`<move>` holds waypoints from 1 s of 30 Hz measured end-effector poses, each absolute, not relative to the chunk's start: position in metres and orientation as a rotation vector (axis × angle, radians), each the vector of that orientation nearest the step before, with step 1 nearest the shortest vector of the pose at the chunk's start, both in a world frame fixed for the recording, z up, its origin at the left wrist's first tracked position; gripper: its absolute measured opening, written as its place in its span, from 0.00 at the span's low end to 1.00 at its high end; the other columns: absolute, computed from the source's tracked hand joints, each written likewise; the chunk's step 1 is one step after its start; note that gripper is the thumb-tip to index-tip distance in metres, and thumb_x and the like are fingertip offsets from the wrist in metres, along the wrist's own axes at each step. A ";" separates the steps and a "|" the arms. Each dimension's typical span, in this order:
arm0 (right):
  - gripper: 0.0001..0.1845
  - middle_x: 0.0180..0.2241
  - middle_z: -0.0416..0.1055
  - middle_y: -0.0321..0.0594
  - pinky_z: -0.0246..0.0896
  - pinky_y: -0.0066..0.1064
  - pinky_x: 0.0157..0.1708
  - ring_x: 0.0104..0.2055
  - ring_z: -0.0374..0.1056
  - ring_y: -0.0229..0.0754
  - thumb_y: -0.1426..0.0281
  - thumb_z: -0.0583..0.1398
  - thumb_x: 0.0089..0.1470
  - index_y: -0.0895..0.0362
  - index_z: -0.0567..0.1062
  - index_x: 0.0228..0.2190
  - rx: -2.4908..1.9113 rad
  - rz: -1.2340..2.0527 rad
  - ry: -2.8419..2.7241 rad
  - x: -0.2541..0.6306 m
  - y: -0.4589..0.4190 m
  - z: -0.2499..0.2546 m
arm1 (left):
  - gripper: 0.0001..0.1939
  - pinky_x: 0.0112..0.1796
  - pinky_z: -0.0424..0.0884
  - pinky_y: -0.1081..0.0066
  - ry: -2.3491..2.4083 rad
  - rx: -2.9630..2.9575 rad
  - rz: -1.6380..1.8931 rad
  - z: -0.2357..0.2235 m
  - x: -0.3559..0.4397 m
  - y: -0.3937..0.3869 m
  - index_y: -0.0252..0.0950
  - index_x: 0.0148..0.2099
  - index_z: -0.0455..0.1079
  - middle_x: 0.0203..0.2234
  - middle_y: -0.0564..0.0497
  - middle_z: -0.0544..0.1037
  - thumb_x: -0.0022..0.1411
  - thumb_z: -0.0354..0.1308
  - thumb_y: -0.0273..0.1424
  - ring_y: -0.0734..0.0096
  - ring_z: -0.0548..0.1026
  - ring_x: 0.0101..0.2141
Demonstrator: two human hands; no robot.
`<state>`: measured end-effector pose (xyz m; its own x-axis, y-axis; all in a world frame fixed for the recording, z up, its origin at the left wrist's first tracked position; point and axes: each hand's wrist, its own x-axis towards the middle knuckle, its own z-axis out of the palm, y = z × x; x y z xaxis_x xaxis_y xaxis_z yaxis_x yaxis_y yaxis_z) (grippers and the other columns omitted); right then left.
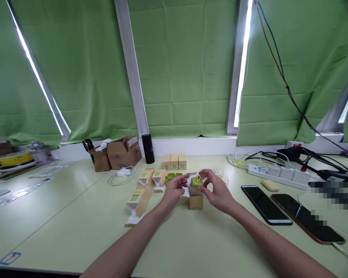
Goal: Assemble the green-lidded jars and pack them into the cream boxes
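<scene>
Over an open small cardboard box [196,202], my right hand [216,192] pinches a small green case with a cream loop on top [196,182] between thumb and fingers. The case sits just above the box's mouth, and its lower part is partly hidden. On the box's left side is my left hand [175,186], fingers apart, close to the raised white flap [192,178]; whether it touches the flap is hard to make out. Left of my hands, an opened kraft box [139,199] lies on its side. Behind my left hand several green cases [174,176] are grouped.
More small kraft boxes [174,162] stand at the back. Clear round pieces [223,178] lie behind my right hand. Two phones [266,204], a power strip [278,173] and cables are on the right. Larger cartons [123,154] and a black bottle [147,148] stand back left.
</scene>
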<state>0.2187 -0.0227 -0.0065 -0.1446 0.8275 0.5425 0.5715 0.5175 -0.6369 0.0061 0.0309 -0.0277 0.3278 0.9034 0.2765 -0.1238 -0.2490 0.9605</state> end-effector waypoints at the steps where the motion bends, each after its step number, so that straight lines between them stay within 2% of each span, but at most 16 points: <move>1: 0.19 0.49 0.77 0.41 0.64 0.46 0.51 0.41 0.74 0.46 0.68 0.60 0.57 0.49 0.65 0.51 -1.165 0.327 -1.854 0.218 -0.023 -0.006 | 0.36 0.46 0.72 0.64 0.747 1.484 1.166 -0.028 0.006 0.031 0.34 0.54 0.78 0.42 0.45 0.80 0.39 0.54 0.18 0.62 0.76 0.44; 8: 0.11 0.35 0.75 0.36 0.62 0.42 0.47 0.39 0.71 0.47 0.70 0.59 0.57 0.50 0.71 0.43 -1.184 0.257 -1.977 0.214 -0.030 -0.003 | 0.35 0.48 0.72 0.62 0.747 1.466 1.172 -0.027 0.006 0.030 0.35 0.53 0.78 0.43 0.45 0.81 0.39 0.55 0.19 0.62 0.76 0.44; 14: 0.09 0.33 0.71 0.36 0.63 0.37 0.40 0.36 0.67 0.46 0.71 0.60 0.55 0.51 0.70 0.40 -1.174 0.308 -1.988 0.213 -0.029 -0.008 | 0.34 0.46 0.73 0.64 0.765 1.490 1.191 -0.027 0.006 0.029 0.35 0.53 0.78 0.42 0.45 0.81 0.40 0.55 0.19 0.63 0.76 0.44; 18: 0.02 0.31 0.70 0.36 0.62 0.36 0.37 0.33 0.65 0.44 0.71 0.56 0.60 0.51 0.69 0.35 -1.131 0.286 -1.984 0.210 -0.027 -0.010 | 0.35 0.41 0.73 0.68 0.780 1.476 1.193 -0.026 0.007 0.028 0.35 0.53 0.79 0.39 0.46 0.81 0.40 0.54 0.18 0.64 0.76 0.42; 20: 0.05 0.31 0.70 0.36 0.61 0.35 0.37 0.33 0.65 0.44 0.71 0.54 0.62 0.51 0.69 0.34 -1.119 0.282 -1.967 0.209 -0.026 -0.011 | 0.35 0.40 0.72 0.69 0.784 1.470 1.191 -0.025 0.008 0.027 0.35 0.52 0.79 0.38 0.46 0.80 0.40 0.54 0.18 0.64 0.76 0.42; 25: 0.05 0.30 0.70 0.36 0.61 0.35 0.35 0.33 0.65 0.44 0.71 0.55 0.63 0.51 0.70 0.34 -1.108 0.289 -1.945 0.207 -0.023 -0.015 | 0.35 0.42 0.72 0.68 0.783 1.459 1.192 -0.024 0.009 0.026 0.34 0.52 0.79 0.37 0.46 0.80 0.39 0.54 0.18 0.65 0.75 0.42; 30: 0.06 0.34 0.68 0.38 0.63 0.34 0.33 0.32 0.65 0.42 0.72 0.58 0.60 0.52 0.72 0.31 -1.100 0.336 -1.880 0.206 -0.020 -0.020 | 0.35 0.45 0.72 0.66 0.785 1.480 1.207 -0.027 0.009 0.028 0.34 0.52 0.79 0.39 0.46 0.80 0.39 0.54 0.19 0.65 0.75 0.42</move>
